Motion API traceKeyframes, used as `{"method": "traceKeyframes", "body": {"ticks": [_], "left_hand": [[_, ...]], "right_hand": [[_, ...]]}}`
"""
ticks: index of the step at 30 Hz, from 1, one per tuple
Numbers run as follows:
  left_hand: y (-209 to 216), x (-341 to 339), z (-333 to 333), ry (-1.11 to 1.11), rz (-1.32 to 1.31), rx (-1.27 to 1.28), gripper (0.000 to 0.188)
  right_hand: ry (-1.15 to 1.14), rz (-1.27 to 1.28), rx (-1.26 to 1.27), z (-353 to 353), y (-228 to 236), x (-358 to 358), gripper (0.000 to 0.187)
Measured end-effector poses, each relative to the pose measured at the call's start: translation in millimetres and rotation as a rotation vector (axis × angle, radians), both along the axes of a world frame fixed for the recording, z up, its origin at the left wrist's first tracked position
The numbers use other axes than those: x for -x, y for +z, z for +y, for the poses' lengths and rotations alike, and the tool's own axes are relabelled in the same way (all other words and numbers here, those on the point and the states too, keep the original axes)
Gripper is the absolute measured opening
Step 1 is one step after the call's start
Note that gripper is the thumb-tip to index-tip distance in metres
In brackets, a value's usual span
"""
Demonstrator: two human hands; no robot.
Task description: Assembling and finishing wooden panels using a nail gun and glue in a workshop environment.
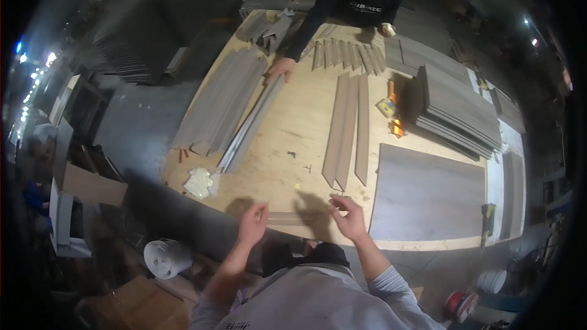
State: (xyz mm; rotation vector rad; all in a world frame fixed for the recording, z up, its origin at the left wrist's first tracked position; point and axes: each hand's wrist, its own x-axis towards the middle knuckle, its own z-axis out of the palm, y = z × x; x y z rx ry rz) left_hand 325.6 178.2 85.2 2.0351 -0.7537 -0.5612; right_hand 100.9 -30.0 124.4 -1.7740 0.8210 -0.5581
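Near the front edge of the table, a narrow wood-toned strip lies crosswise between my two hands. My left hand is at its left end, fingers loosely curved and seemingly holding nothing; whether it touches the strip I cannot tell. By the right end my right hand hovers with thumb and fingers apart, nothing in it. Just beyond that hand, long grey-brown strips point away from me, with a single strip beside them.
A co-worker's hand rests on long strips at the left. Further items on the table are a crumpled white lump, a brush, stacked boards, short strips and a large flat panel. A white bucket stands below.
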Motion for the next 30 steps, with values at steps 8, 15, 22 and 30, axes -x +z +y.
{"method": "traceKeyframes", "body": {"ticks": [8, 15, 22, 30], "left_hand": [[-3, -154, -144, 0.001, -0.475, -0.308, 0.059], [-15, -128, -189, -0.491, -0.347, -0.478, 0.073], [-54, -119, -162, -0.447, -0.567, -0.292, 0.066], [-54, -136, -163, -0.604, -0.503, -0.257, 0.066]], "right_hand": [[-0.254, -0.029, -0.302, -17, -19, -57, 0.044], [-0.353, 0.134, 0.05, -14, -84, -169, 0.058], [-0.371, 0.644, 0.526, 5, -82, -199, 0.056], [-0.246, 0.699, 0.517, 14, -87, -213, 0.06]]}}
